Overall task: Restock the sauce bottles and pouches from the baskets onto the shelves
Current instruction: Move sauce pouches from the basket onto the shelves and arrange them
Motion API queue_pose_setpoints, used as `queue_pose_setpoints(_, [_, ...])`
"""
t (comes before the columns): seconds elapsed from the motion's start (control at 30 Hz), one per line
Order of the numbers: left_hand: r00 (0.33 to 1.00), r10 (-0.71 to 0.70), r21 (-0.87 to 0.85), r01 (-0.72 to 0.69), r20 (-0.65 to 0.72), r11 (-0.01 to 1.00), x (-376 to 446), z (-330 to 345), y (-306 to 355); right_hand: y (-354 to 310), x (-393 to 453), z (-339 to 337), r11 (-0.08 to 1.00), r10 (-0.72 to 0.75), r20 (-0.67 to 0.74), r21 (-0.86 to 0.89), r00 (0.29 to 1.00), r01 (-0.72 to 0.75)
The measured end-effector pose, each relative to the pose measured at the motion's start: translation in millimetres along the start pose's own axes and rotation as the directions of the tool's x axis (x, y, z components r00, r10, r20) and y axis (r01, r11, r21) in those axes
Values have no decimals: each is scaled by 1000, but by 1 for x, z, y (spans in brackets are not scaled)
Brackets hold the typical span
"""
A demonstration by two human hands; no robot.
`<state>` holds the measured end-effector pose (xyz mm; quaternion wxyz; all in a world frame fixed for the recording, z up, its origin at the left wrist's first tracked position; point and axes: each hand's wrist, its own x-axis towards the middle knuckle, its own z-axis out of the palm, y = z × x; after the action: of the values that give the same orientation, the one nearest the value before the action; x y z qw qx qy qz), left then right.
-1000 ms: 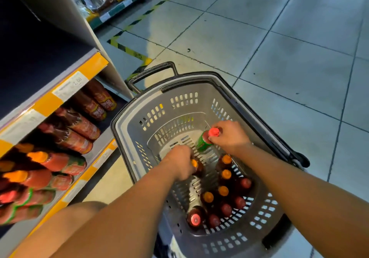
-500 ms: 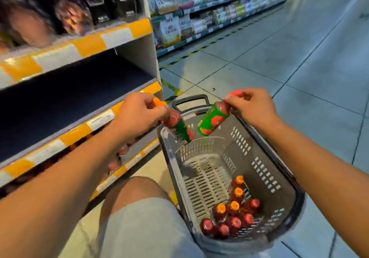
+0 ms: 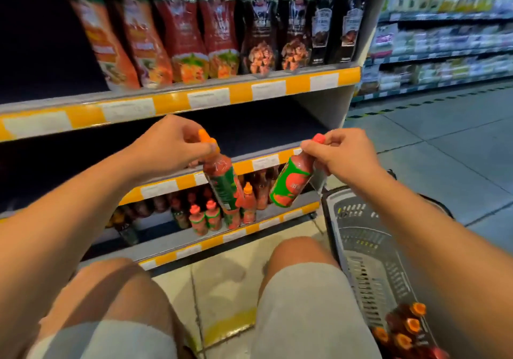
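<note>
Left hand (image 3: 166, 147), centre left of the frame, pinches the orange-capped bottle (image 3: 222, 183) at its neck; the bottle hangs tilted, base toward the lower shelf. Right hand (image 3: 341, 156), centre right, grips the red-capped bottle (image 3: 291, 183) at the neck, green label outward, base angled down and left. The two bottles are near each other but apart, both in front of the middle shelf edge (image 3: 263, 163).

Lower shelf (image 3: 266, 219), centre: a row of standing sauce bottles (image 3: 205, 217), red and orange caps. Upper shelf (image 3: 222, 97), top of frame: standing sauce pouches (image 3: 191, 31), orange, red and dark.

Grey basket (image 3: 369, 247), lower right, on the floor beside the person's knee; further bottles (image 3: 405, 328) lie at its near end. Image is motion-blurred; label text unreadable.
</note>
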<state>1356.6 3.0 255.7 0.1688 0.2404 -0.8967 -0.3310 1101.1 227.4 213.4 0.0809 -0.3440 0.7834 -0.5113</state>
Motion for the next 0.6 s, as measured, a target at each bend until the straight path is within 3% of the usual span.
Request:
queue_pose_setpoints(0.13, [999, -43, 127, 44, -7, 991, -35, -37, -42, -25, 1, 66, 999, -44, 119, -1, 992, 44])
queue_pose_setpoints(0.33, [958, -230, 230, 267, -173, 936, -83, -62, -123, -48, -2, 178, 998, -26, 260, -55, 965, 42])
queue_pose_setpoints(0.6, [804, -518, 46, 553, -293, 832, -126, -32, -219, -34, -17, 286, 979, 141, 436, -194, 889, -60])
